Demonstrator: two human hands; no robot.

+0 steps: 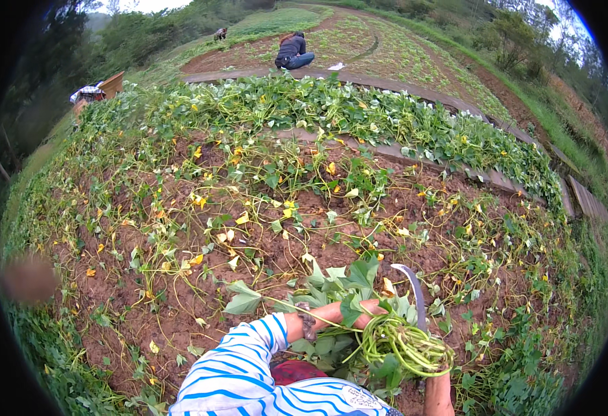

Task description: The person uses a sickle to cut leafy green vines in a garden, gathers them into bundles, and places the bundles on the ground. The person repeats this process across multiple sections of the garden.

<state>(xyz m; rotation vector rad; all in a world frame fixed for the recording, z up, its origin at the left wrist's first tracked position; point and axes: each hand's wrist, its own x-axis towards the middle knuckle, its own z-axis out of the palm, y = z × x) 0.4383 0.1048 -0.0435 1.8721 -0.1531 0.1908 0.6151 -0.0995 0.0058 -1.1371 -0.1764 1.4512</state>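
A thick bundle of cut green vines (pixel 408 343), looped and with broad leaves hanging from it, lies over my hands at the lower right. My left hand (pixel 370 315) is closed on the bundle from its left side; leaves cover part of the fingers. Behind the coiled stems, my right hand is mostly hidden, and only its wrist and forearm (pixel 439 387) show below. A sickle (pixel 417 296) with a curved metal blade rises from where that hand is, tip pointing up and left. Its handle is covered by the vines.
Trailing vines with yellowed leaves (pixel 197 259) spread over brown soil (pixel 283 265). A long heap of leafy vines (pixel 304 104) lies along a stone edging (pixel 403 151) ahead. Beyond it a person (pixel 294 52) crouches, and another person (pixel 220 34) bends farther off. A basket (pixel 111 85) stands far left.
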